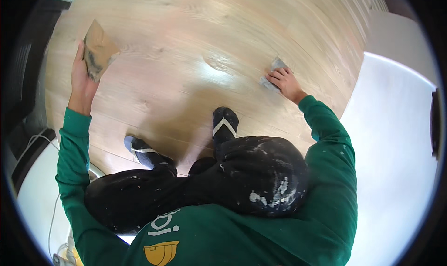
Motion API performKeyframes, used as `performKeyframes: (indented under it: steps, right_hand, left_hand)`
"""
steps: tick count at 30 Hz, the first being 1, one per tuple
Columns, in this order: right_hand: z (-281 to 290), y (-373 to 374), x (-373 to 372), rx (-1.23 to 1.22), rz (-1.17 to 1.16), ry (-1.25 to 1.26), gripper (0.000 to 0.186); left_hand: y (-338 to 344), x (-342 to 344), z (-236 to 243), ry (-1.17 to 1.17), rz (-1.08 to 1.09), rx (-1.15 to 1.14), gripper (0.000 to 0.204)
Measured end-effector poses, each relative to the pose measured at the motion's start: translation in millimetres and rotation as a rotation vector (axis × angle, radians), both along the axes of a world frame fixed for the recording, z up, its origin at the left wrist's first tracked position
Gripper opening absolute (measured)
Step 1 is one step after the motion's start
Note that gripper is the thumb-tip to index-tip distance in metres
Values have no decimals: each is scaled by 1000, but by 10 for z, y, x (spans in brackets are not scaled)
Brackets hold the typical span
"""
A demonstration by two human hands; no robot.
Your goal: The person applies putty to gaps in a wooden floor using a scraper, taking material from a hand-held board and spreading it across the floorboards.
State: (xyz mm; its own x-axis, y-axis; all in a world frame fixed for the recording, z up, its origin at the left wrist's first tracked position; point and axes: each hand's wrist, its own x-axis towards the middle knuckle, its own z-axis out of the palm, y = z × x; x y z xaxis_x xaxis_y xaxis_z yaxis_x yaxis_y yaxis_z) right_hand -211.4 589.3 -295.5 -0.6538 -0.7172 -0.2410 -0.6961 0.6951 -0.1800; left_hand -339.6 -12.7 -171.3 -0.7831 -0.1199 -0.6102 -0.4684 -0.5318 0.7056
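Note:
My left hand [82, 76], out at the upper left, is closed on a flat, squarish tan board [100, 47] with a dark smear on its lower part. The thumb lies along the board's left edge, and the other fingers are hidden behind it. Farther right, my right hand [286, 82] bends its fingers over a thin grey flat pad [278, 62], which lies against the wood-look floor [177, 47]. Grey ends of the pad show on both sides of the fingers; its exact kind is unclear.
My feet, in dark socks and flip-flops [225, 121], rest on the floor near my bent knees. A white wall [391, 140] bounds the right side. Dark furniture [30, 56] stands at the left, with a thin cable [52, 214] below it.

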Motion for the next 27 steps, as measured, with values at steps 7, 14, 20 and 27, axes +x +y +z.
performKeyframes:
  steps: [7, 14, 20, 27]
  right_hand:
    - [129, 984, 1229, 69, -328, -53, 45]
    - [655, 139, 1052, -295, -670, -103, 52]
    - [1253, -1997, 222, -935, -389, 98, 45]
    - [903, -2227, -75, -656, -183, 119, 49]
  left_hand:
    - [330, 28, 149, -53, -153, -44, 51]
    - [651, 424, 59, -200, -322, 256, 56]
    - [1271, 716, 106, -282, -504, 343, 52]
    - [1083, 759, 330, -155, -481, 353, 56]
